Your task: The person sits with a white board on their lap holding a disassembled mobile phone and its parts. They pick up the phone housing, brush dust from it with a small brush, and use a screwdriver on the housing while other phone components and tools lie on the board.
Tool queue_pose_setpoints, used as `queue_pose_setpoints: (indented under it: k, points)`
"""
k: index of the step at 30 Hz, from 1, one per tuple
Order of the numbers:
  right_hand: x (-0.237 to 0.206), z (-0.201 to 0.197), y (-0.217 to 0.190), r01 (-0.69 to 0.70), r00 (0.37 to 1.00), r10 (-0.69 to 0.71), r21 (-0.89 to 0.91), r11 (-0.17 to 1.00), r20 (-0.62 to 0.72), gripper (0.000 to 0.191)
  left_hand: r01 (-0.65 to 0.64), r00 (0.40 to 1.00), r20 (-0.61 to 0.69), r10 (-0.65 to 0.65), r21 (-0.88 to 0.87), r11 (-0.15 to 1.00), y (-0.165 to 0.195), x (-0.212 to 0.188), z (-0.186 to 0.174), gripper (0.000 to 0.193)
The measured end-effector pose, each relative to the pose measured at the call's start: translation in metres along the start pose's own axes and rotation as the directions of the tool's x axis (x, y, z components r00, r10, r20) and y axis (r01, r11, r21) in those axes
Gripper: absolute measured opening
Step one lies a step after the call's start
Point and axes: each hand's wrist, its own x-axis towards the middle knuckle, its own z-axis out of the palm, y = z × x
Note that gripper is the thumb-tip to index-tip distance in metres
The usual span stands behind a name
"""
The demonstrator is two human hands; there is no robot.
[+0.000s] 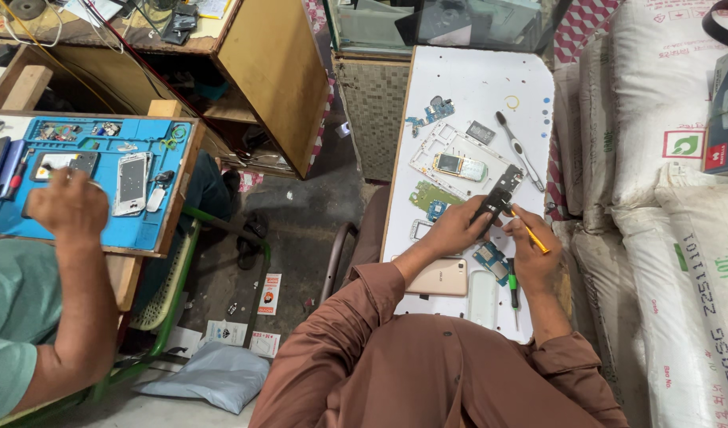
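My left hand (451, 230) holds a black phone frame (497, 198) tilted above the white table (475, 87). Against that frame my right hand (532, 255) works the tip of a thin yellow-handled tool (530, 235). Around my hands lie a green circuit board (430, 196), a blue circuit board (491, 260), a gold phone back (441, 277), a white cover (483, 297) and a small screwdriver (513, 295). Farther away are a white phone frame (435, 154) with a small board (459, 167) in it and a brush (516, 147).
At the left a co-worker's hand (67, 206) rests over a blue work mat (102, 182) with a white phone (131, 184) and small parts. White sacks (673, 198) are stacked along the right. A wooden desk (269, 71) and a green chair (182, 269) stand between the tables.
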Motion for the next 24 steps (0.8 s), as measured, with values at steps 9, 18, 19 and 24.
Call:
queue_pose_setpoints:
  k: [9, 18, 19, 24]
  points:
    - [0.0010, 0.0014, 0.0050, 0.022, 1.000, -0.021, 0.046, 0.999, -0.006, 0.026, -0.008, 1.000, -0.006, 0.008, 0.001, 1.000, 0.0017, 0.0008, -0.0012, 0.027]
    - [0.0024, 0.0032, 0.0002, -0.003, 1.000, 0.003, 0.035, 0.999, 0.003, 0.024, 0.001, 1.000, 0.000, -0.001, -0.042, 0.999, 0.0086, -0.0002, -0.0027, 0.026]
    - [0.0029, 0.0032, -0.0002, -0.012, 1.000, 0.012, 0.051, 0.999, 0.009, 0.024, 0.004, 1.000, -0.002, -0.004, -0.042, 0.999, 0.0087, -0.0005, -0.0029, 0.025]
    - [0.0037, 0.0024, -0.0019, -0.017, 1.000, 0.015, 0.050, 0.999, 0.023, 0.025, -0.005, 1.000, 0.000, 0.005, -0.001, 1.000, 0.0078, -0.0006, -0.0042, 0.024]
